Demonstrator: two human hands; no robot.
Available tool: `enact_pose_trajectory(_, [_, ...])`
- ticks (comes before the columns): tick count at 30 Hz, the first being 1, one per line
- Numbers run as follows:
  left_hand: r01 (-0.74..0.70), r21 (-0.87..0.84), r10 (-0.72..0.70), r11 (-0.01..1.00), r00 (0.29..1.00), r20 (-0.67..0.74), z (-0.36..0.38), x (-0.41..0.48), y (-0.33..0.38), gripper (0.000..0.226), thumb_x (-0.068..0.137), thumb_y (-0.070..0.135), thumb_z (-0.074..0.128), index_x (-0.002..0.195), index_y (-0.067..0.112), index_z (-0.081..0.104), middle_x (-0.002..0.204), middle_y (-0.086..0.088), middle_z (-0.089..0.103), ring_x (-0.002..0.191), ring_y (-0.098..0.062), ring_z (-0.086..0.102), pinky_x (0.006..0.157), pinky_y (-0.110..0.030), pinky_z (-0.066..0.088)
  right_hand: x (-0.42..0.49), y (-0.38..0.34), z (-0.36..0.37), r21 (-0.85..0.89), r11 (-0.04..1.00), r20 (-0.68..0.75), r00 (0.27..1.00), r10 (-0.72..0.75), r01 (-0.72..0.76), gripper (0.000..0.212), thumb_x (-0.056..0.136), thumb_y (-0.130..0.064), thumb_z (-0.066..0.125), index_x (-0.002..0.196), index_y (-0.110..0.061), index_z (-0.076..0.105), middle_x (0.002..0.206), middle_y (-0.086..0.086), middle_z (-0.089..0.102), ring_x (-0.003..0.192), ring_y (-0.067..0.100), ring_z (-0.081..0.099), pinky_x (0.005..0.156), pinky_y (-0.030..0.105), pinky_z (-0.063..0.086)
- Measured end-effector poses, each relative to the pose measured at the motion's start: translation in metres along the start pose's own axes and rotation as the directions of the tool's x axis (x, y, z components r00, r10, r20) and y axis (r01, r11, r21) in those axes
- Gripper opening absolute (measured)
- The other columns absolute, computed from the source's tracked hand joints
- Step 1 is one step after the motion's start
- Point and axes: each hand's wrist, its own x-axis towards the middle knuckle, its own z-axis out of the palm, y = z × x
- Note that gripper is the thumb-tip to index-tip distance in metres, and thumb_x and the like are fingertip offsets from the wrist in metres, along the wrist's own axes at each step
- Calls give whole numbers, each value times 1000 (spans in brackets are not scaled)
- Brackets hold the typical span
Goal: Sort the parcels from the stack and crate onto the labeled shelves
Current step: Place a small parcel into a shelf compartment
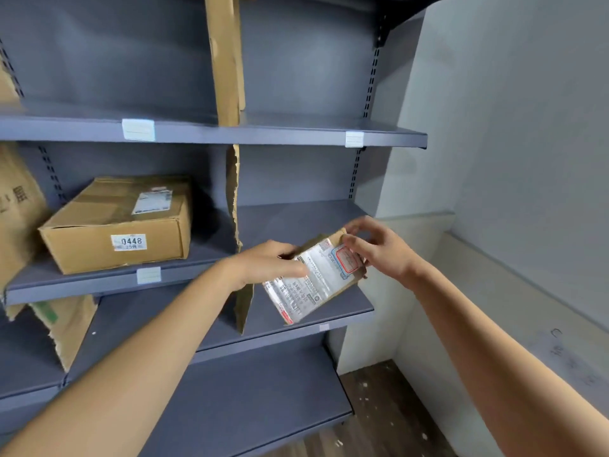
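Note:
A small flat brown parcel with a white shipping label lies tilted over the right compartment of the middle grey shelf. My left hand grips its left edge and my right hand pinches its far top corner. Whether the parcel rests on the shelf board or hangs just above it I cannot tell. In the left compartment of the same shelf sits a cardboard box marked 0448.
Torn cardboard dividers split each shelf into compartments. White label tags are stuck on the shelf fronts. The upper shelf and lower shelf hold no parcels. Pale walls close the right side; wooden floor shows below.

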Motion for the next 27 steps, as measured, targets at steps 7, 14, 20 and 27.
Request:
enact_pose_trajectory(7, [23,2,-23,1000,999,-46,-67,-30,-18,48,73,32,68,120,29,65,111,9,71,101,-6,67,82,-19,49,23,-30,48,70,992,250,961,-119,105,22,103,-14,46,115,-13,65,101,8,71,87,17,69,74,39,61])
enact_pose_trajectory(14, [-23,-225,-142,974,710,-690,-87,-49,-25,72,85,31,73,147,28,36,143,2,47,120,-13,54,94,-29,46,43,-48,86,122,975,2,982,-188,186,19,102,-22,47,110,-8,58,92,3,72,70,12,71,63,21,55])
enact_pose_trajectory(20, [-145,-541,-301,828,699,-648,-65,-67,-5,28,94,32,61,118,18,54,120,-5,63,100,-19,65,81,-37,57,45,-74,103,338,913,-55,973,-225,231,16,102,-30,48,107,-16,54,96,-9,70,83,6,72,64,20,57])
enact_pose_trajectory(27, [-243,-370,-181,897,561,-808,-50,-81,21,25,94,10,59,119,15,59,110,0,69,98,-12,68,72,-26,60,43,-95,118,524,827,39,964,-262,203,9,101,-29,51,102,-21,54,88,-5,73,81,15,73,72,27,60])
